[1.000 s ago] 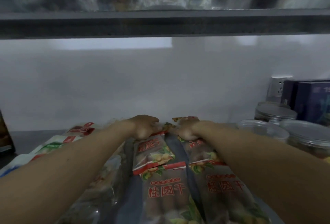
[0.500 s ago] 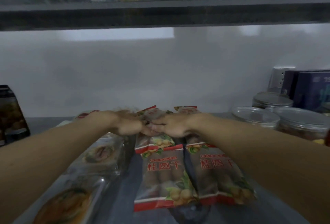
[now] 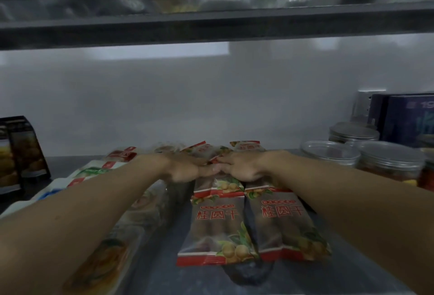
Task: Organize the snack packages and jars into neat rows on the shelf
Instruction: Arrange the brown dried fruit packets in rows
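left hand (image 3: pixel 185 171) and right hand (image 3: pixel 239 168) lie flat, fingertips touching, on dried longan packets (image 3: pixel 218 224) on the shelf (image 3: pixel 169 259)

My left grip (image 3: pixel 185 172) and right grip (image 3: pixel 239 168) lie flat, fingertips touching, on the red-edged clear dried-longan packets (image 3: pixel 217 229) stacked at the centre of the grey metal shelf (image 3: pixel 164 278). At twelve o'clock, bare white wall (image 3: pixel 211 102) and open air lie under the dark upper shelf rail (image 3: pixel 211 24), which caps any lift. At two to three o'clock, clear round plastic jars with flat lids (image 3: pixel 387 160) and a dark blue box (image 3: pixel 408 116) close that side. At nine o'clock, black stand-up pouches (image 3: pixel 21 153) block the edge; at eight, clear-wrapped snack packs (image 3: pixel 131 224) fill the floor. A bare strip at six stays passable.
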Motion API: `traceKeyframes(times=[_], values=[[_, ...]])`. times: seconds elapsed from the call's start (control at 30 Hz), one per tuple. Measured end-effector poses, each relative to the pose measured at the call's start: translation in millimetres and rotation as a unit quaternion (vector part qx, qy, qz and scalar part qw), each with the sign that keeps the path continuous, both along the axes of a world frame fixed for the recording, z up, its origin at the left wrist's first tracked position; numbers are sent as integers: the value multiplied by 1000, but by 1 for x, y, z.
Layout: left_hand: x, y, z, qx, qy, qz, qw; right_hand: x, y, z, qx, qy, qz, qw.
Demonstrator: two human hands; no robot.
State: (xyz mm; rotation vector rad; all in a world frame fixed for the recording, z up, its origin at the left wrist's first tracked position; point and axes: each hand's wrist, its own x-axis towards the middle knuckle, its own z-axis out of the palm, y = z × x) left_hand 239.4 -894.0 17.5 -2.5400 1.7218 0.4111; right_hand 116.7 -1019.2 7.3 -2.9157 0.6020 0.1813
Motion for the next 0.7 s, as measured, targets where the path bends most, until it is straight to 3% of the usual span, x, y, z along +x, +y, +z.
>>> traceKeyframes(times=[0.2,0.53,0.7], values=[[31,-16,5,-90,-125,33,987,19,-18,7,-18,-57,-44,997],[53,-59,-9,-64,-182,28,981,58,-48,-3,-51,-1,-90,995],[55,-68,-12,-74,-147,25,986,65,-49,-7,-45,-6,-93,995]])
